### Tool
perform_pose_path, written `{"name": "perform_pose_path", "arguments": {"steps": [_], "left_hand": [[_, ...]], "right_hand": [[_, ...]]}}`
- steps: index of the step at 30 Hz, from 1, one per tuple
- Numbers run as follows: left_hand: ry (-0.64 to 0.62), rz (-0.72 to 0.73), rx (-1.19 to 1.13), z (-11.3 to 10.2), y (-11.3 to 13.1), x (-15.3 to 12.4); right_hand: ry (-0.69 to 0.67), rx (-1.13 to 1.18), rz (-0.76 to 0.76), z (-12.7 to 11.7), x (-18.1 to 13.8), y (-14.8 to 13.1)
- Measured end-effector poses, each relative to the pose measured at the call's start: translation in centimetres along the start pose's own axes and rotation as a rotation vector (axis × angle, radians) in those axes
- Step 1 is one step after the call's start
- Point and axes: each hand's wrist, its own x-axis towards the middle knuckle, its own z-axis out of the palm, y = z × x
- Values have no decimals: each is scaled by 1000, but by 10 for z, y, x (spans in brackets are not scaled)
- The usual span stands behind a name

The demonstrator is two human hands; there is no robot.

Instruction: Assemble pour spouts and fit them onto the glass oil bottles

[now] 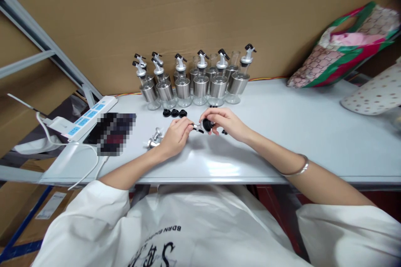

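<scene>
Above the front half of the table, a silver pourer spout with a black ribbed stopper (207,124) lies sideways between my two hands. My left hand (176,135) pinches its narrow silver and black end. Around the stopper end curl the fingers of my right hand (226,122). Beside my left hand lie several loose silver spout parts (154,138). Three black rubber stoppers (174,113) sit in a row just beyond it. Small black pieces (224,132) are scattered near my right hand, partly hidden by it.
Glass bottles with steel sleeves (183,87) stand in rows at the back, several topped with spouts. On the left are a power strip (90,117), a white cable (94,167) and a blurred-out dark object (115,135). A patterned bag (328,60) leans at the right.
</scene>
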Motion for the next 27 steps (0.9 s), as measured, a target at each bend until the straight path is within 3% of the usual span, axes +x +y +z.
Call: {"name": "perform_pose_path", "arguments": {"steps": [6, 12, 15, 20, 27], "left_hand": [[-14, -266, -318, 0, 1, 1], [-49, -428, -524, 3, 2, -1], [-73, -437, -607, 1, 4, -3], [-277, -408, -607, -2, 10, -4], [-233, -425, -595, 0, 10, -3]], "right_hand": [[-150, 74, 23, 0, -1, 3], [-85, 58, 3, 0, 0, 2], [-19, 2, -13, 0, 0, 2], [51, -199, -67, 6, -5, 5], [100, -367, -133, 9, -8, 9]]}}
